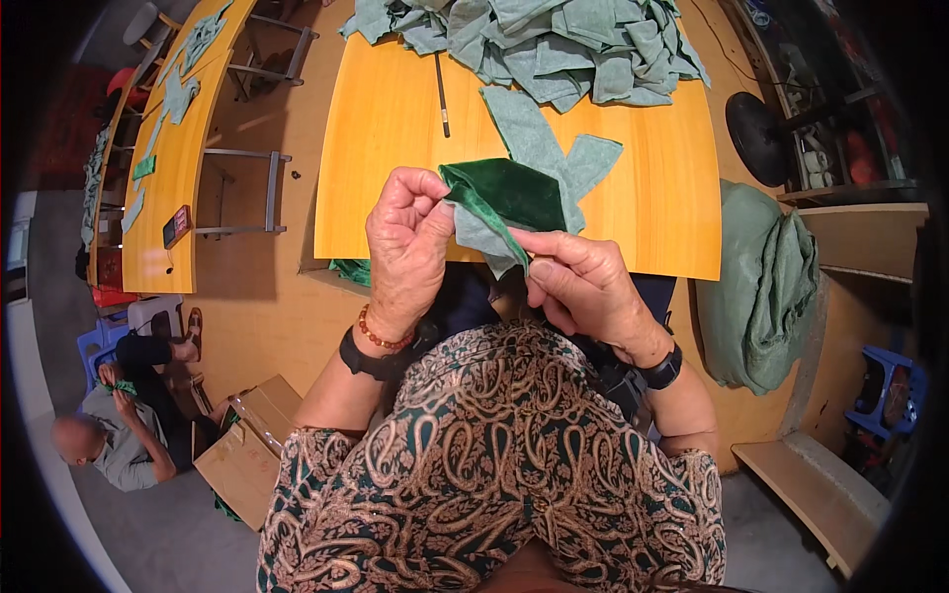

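Observation:
Between my two hands is a piece of green velvet cloth (524, 198), with a dark plush face and a pale grey-green reverse that shows along its folded lower edge. My left hand (407, 247) pinches the upper left corner between thumb and fingers. Lower down, my right hand (588, 287) is closed on the bottom edge near its point. The cloth is raised over the near edge of the yellow wooden table (381, 168). Just beyond it lie loose pale green cloth pieces (534, 128), partly covered by the held one.
A large heap of pale green cloth pieces (583, 44) fills the table's far end, with a thin black stick (443, 104) nearby. A bulky green fabric bundle (756, 296) stands at right. Left are another table (183, 138), a cardboard box (252, 445) and a seated person (129, 425) holding green cloth.

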`<state>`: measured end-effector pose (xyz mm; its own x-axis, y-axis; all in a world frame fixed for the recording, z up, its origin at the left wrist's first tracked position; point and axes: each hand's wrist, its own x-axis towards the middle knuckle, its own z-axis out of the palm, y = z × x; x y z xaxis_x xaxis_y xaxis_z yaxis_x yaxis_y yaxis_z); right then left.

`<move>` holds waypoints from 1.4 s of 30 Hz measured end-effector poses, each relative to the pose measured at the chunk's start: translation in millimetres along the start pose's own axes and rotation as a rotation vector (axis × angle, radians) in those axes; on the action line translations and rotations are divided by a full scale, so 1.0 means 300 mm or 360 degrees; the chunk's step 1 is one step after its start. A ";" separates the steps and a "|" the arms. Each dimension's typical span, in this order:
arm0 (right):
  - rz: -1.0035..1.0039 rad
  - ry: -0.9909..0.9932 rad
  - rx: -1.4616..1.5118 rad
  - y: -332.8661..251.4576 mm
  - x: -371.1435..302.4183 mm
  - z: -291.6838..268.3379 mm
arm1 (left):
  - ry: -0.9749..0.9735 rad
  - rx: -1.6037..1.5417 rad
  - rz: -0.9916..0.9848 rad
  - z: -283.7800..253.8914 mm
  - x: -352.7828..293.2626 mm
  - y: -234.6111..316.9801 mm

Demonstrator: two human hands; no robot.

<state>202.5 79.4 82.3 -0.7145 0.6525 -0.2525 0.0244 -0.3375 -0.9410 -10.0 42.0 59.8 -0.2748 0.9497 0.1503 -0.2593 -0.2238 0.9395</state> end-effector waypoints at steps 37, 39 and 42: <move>0.0154 -0.0121 0.0150 0.027 -0.013 -0.019 | 0.0156 0.0227 0.0203 -0.017 -0.052 0.020; 0.0156 -0.0090 0.0160 0.027 -0.002 -0.018 | 0.0144 0.0393 0.0300 0.010 -0.031 0.048; -0.0041 -0.0021 0.0071 0.045 0.017 0.007 | 0.0129 0.0195 0.0094 0.024 -0.036 0.048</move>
<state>197.6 76.8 68.6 -0.7236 0.6525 -0.2249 -0.0251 -0.3505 -0.9362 -4.1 30.2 73.9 -0.3611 0.9139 0.1857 -0.1267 -0.2454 0.9611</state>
